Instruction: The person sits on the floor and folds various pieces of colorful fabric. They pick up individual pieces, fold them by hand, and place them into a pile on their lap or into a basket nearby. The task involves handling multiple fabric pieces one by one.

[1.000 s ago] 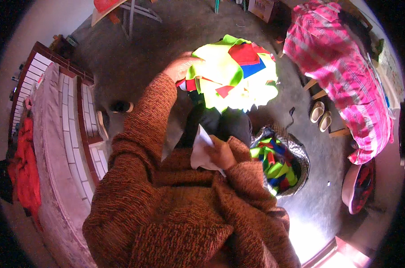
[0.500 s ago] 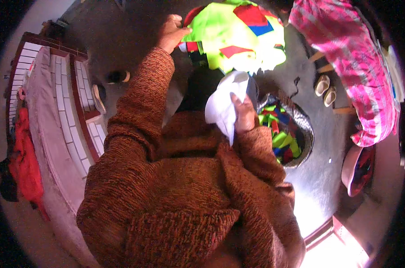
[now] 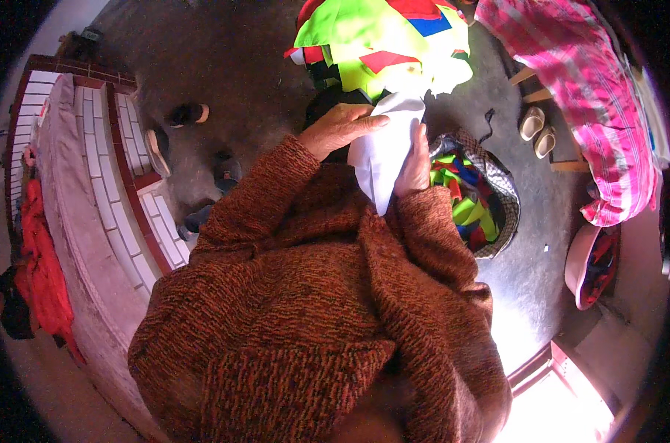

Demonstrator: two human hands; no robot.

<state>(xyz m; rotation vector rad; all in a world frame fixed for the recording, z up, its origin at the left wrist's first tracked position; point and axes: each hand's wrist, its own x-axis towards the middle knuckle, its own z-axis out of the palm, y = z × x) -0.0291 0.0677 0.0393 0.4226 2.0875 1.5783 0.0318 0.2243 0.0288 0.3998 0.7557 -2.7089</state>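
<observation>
1. The left hand [image 3: 340, 127] rests on the upper edge of a white piece of cloth [image 3: 383, 151], its fingers [image 3: 368, 122] curled over the cloth and pinching it.
2. The right hand [image 3: 415, 164] holds the same white cloth from the other side; its fingers are closed against the cloth, though most of them are hidden behind it.
3. The white cloth hangs between the two hands in front of the person's chest, pointed end downward, just below a bright patchwork sheet [image 3: 383, 40].
4. The patchwork sheet is made of yellow-green, red, blue and white pieces and lies spread at the top of the view, touching the top edge of the white cloth.
5. Both arms wear a rust-coloured knitted sweater [image 3: 313, 295], which fills the lower middle of the view.
6. Just right of the right hand stands a basket [image 3: 506, 199] on the floor [image 3: 527, 280], filled with scraps of green, blue, red and yellow cloth.
7. Farther right, a pink checked blanket [image 3: 579, 96] lies over a bed, with a pair of pale slippers [image 3: 538, 129] beside it.
8. A pink basin [image 3: 577, 262] sits near the lower right.
9. On the left, a tiled ledge [image 3: 121, 170] runs along the floor, with a red garment [image 3: 43, 273] draped beyond it.
</observation>
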